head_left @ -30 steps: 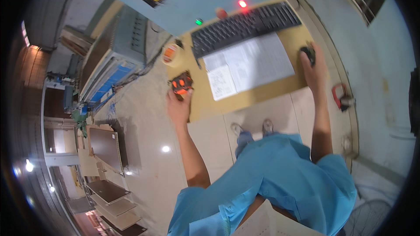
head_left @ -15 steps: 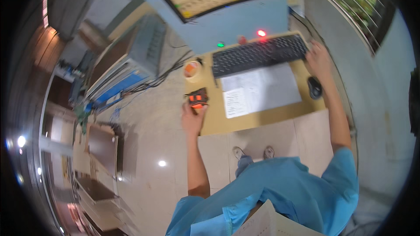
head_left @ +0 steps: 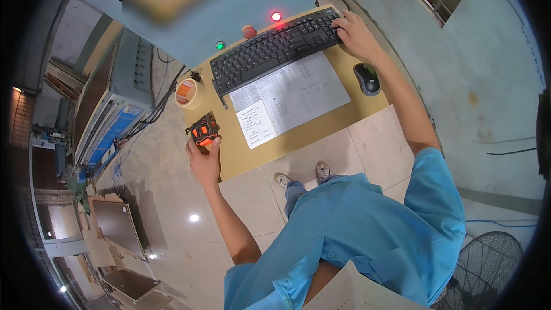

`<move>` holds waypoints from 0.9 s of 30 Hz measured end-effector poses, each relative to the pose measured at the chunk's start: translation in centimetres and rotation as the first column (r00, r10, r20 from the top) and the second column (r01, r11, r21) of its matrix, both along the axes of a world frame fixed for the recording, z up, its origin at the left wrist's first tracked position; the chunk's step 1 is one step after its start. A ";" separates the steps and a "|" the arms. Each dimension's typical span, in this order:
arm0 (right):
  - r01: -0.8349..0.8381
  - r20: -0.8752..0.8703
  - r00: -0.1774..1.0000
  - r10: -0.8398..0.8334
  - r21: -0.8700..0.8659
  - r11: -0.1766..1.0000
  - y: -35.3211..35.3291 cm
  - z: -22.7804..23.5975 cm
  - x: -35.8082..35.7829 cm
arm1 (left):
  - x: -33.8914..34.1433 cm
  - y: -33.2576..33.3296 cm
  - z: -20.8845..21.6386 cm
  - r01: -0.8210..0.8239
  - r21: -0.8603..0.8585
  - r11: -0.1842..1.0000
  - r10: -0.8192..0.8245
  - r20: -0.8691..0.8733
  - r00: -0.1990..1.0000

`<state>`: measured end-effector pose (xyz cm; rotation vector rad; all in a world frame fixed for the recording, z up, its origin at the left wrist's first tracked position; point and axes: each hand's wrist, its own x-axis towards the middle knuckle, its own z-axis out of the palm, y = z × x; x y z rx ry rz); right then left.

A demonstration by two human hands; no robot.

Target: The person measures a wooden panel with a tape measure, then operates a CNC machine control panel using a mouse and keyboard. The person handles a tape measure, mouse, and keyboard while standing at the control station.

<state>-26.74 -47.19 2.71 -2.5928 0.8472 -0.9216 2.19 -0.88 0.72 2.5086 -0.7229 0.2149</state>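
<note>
On the yellow tabletop (head_left: pixel 241 163) lies a black keyboard (head_left: pixel 275 49), slanted up to the right. My right hand (head_left: pixel 357 37) is over its right end, fingers apart and slightly bent, with the fingertips at the keys. At the table's left edge, my left hand (head_left: pixel 204 163) has its thumb and fingers on either side of the near end of an orange-and-black tape measure (head_left: pixel 205 130). The tape measure rests on the table; part of my left fingers is hidden. A black mouse (head_left: pixel 366 78) sits close to my right forearm.
An open notebook (head_left: pixel 313 89) with a small white slip (head_left: pixel 257 123) lies below the keyboard. A roll of tape (head_left: pixel 189 93) stands at the far left. Behind are a blue cabinet (head_left: pixel 189 34) with a screen, a red light (head_left: pixel 276 16) and a green light (head_left: pixel 220 45). A wall (head_left: pixel 459 74) flanks the right.
The whole view has turned, so the table appears further left and tilted. My right fingers are now over the keys at the keyboard's right end. My left hand stays at the tape measure.
</note>
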 end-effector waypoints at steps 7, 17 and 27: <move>0.052 -0.061 0.996 -0.057 -0.092 0.994 0.3 -0.8 0.3 | -0.4 -0.2 0.7 -0.013 0.018 1.000 0.013 -0.033 0.999; 0.082 0.076 0.994 -0.077 -0.074 0.994 -0.4 -0.5 -1.2 | -0.2 0.0 0.4 -0.014 0.021 1.000 0.015 -0.025 1.000; 0.183 0.229 0.959 -0.168 -0.043 0.982 -0.7 -0.5 -2.5 | 0.0 0.0 0.6 0.017 0.037 0.999 -0.012 -0.124 0.992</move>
